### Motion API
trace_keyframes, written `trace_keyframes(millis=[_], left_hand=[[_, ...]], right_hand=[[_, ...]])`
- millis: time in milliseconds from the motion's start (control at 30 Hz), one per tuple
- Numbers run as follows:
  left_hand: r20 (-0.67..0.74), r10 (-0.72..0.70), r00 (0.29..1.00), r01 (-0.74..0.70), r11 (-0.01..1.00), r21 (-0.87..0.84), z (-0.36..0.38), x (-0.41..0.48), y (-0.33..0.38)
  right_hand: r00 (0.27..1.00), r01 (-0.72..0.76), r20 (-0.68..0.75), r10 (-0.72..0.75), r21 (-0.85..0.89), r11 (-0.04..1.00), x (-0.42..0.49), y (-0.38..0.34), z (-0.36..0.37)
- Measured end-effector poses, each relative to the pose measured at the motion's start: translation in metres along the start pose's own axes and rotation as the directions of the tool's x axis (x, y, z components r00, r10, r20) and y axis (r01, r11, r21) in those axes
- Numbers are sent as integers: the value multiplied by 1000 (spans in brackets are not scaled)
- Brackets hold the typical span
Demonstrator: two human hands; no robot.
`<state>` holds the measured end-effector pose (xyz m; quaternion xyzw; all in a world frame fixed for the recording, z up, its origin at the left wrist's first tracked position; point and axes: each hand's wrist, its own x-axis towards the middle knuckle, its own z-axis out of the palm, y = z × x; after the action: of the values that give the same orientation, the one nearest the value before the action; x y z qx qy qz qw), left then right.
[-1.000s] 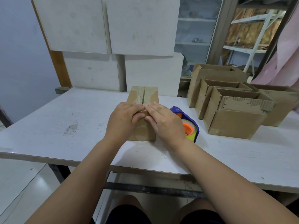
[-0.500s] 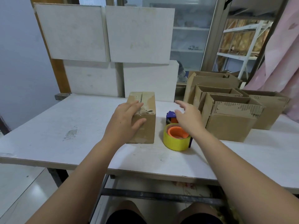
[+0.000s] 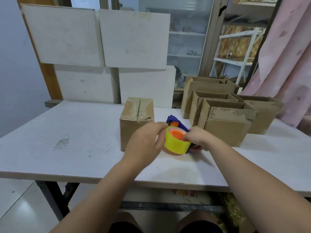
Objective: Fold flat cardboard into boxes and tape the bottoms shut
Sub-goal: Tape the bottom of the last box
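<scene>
Right hand (image 3: 196, 138) grips the tape dispenser (image 3: 176, 143) over mid-tabletop (image 3: 67, 132); left hand (image 3: 146, 142) pinches its yellow roll; taped box (image 3: 137, 121) stands just beside, toward the far edge; probably light, stiff, crushable; hold opposite walls.

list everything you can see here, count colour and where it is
taped box: one, brown, middle of the table, taped seam up
open boxes: about five, brown, clustered on the table's right
tape dispenser: one, blue with yellow roll and orange core, between the taped box and the open boxes
table: one, white, foreground
panels: four, white, leaning behind the table
shelf rack: one, white, back right
curtain: one, pink, far right
left hand: one, holds the roll's left side
right hand: one, grips the dispenser's right side
</scene>
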<state>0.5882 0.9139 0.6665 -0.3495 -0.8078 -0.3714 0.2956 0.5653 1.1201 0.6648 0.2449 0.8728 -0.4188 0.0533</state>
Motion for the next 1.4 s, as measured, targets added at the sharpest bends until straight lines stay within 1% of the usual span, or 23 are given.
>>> trace_keyframes(millis=[33, 100, 167, 233, 300, 400, 467, 533, 567, 633, 767, 900, 967, 1033, 1100, 1200, 1233, 1267, 1333, 1400], left_hand=[[57, -36, 998, 37, 999, -32, 5, 0, 6], [112, -129, 985, 137, 988, -67, 15, 5, 15], [141, -242, 960, 253, 966, -62, 23, 13, 21], [186, -328, 926, 340, 940, -35, 30, 22, 26], [216, -379, 900, 397, 917, -44, 35, 31, 32], [214, -445, 870, 468, 881, -73, 39, 43, 40], [231, -475, 849, 508, 855, -109, 42, 47, 45], [264, -501, 824, 550, 819, -163, 44, 48, 50], [264, -509, 819, 565, 797, -215, 46, 47, 52], [212, -537, 817, 577, 748, -328, 48, 45, 52], [115, -649, 752, 611, 621, -490, 47, 40, 48], [43, -670, 741, 571, 595, -566, 45, 38, 50], [5, -685, 729, 551, 581, -599, 46, 39, 49], [-11, -699, 715, 538, 560, -630, 48, 39, 46], [6, -720, 694, 546, 520, -657, 51, 39, 41], [45, -754, 656, 557, 443, -703, 48, 41, 40], [33, -753, 657, 554, 453, -698, 45, 42, 41], [2, -734, 679, 543, 500, -675, 42, 42, 42], [-70, -661, 747, 492, 622, -609, 38, 40, 44], [-94, -607, 789, 445, 671, -593, 35, 36, 45]], right_hand=[[1000, 20, -17, -19, 93, 995, 0, 4, 1], [993, 102, -82, -85, 234, 967, -2, 10, 2], [975, 204, -148, -164, 310, 929, -4, 14, 4], [954, 277, -215, -208, 374, 885, -8, 15, 5], [921, 338, -325, -214, 397, 853, -13, 15, 4], [855, 417, -472, -215, 378, 827, -23, 14, 0], [819, 460, -522, -238, 350, 816, -29, 14, -2], [784, 521, -542, -301, 311, 795, -34, 12, -2], [763, 553, -545, -347, 273, 787, -35, 13, 0], [713, 609, -546, -440, 171, 775, -39, 14, 3], [633, 670, -577, -516, 75, 738, -47, 16, 8], [563, 732, -600, -568, 44, 680, -55, 13, 13], [555, 747, -608, -568, 64, 662, -56, 10, 15], [569, 752, -603, -559, 107, 650, -55, 10, 16], [573, 765, -602, -557, 149, 627, -55, 11, 16], [557, 784, -617, -556, 169, 598, -54, 14, 18], [551, 788, -619, -560, 163, 594, -54, 15, 18], [545, 791, -617, -568, 156, 591, -55, 15, 18], [541, 800, -609, -580, 160, 578, -56, 15, 17], [532, 812, -605, -593, 166, 560, -56, 14, 16]])
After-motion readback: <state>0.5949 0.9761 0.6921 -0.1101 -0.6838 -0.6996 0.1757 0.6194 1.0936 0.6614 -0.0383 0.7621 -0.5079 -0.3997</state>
